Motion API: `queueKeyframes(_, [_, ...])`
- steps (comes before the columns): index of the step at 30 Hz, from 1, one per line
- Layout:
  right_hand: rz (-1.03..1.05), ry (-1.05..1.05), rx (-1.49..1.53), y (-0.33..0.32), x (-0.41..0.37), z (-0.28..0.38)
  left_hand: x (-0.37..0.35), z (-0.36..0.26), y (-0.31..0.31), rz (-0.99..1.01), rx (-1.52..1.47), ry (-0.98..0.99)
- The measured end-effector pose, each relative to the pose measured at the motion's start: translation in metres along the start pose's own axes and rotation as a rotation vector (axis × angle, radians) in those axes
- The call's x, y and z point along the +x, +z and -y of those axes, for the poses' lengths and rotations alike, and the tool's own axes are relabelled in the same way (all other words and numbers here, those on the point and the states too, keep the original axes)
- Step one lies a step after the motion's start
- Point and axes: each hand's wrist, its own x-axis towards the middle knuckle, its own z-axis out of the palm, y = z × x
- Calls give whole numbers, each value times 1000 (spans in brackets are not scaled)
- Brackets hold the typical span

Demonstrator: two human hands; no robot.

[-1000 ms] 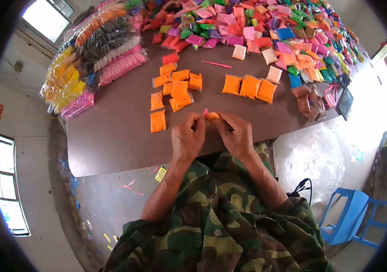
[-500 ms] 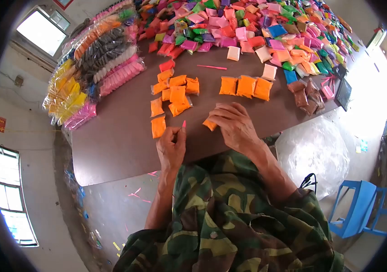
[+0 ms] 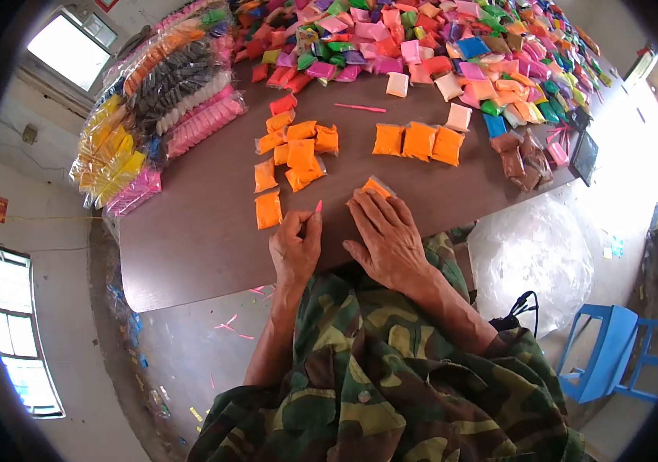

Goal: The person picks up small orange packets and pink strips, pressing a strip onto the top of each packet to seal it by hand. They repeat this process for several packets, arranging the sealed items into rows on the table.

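My left hand [image 3: 296,245] is closed at the table's front edge, with the tip of a thin pink plastic stick [image 3: 319,206] poking up past the thumb. Just to the right, my right hand [image 3: 387,240] lies palm down with its fingers stretched out over an orange packet [image 3: 377,185]. Only the far end of that packet shows; the fingers hide the rest. A cluster of orange packets [image 3: 300,155] lies beyond my left hand, and a single orange packet [image 3: 268,210] is nearest to it. Three orange packets in a row [image 3: 419,142] lie beyond my right hand.
Many coloured packets [image 3: 391,46] are heaped across the back of the brown table [image 3: 190,239]. Bagged rows of packets [image 3: 182,100] stand at the left. Another pink stick [image 3: 360,107] lies mid-table. Brown packets [image 3: 525,162] sit at right, and a blue stool [image 3: 606,354] stands on the floor.
My right hand has gone from gripping the small orange packet at its side to lying flat over it, and the packet sits slightly farther forward. My left hand has barely moved.
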Motion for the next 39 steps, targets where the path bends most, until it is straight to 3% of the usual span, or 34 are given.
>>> queueKeyframes(17, [-27,9,5,3,10,-2,0,0,4,-88,7,127])
queueKeyframes(26, [-57,-37,46,-5,4,-7,-5,-4,2,-23,-36,-8])
queueKeyframes(39, [-89,19,-22,-1,7,-6,-2,-2,7,-77,-25,92])
